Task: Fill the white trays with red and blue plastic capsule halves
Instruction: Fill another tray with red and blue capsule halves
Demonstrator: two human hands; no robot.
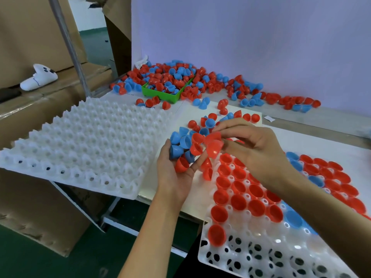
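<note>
My left hand cups a bunch of red and blue capsule halves just left of the near white tray. My right hand pinches a red capsule half right beside that bunch, above the tray's far-left corner. The near tray holds several red halves and a few blue halves open side up; its front rows of holes are bare. A second white tray lies on the left with nothing in it.
A big heap of loose red and blue halves lies along the back wall around a green bin. More loose halves sit mid-table. Cardboard boxes and a metal pole stand left; a white toy lies there.
</note>
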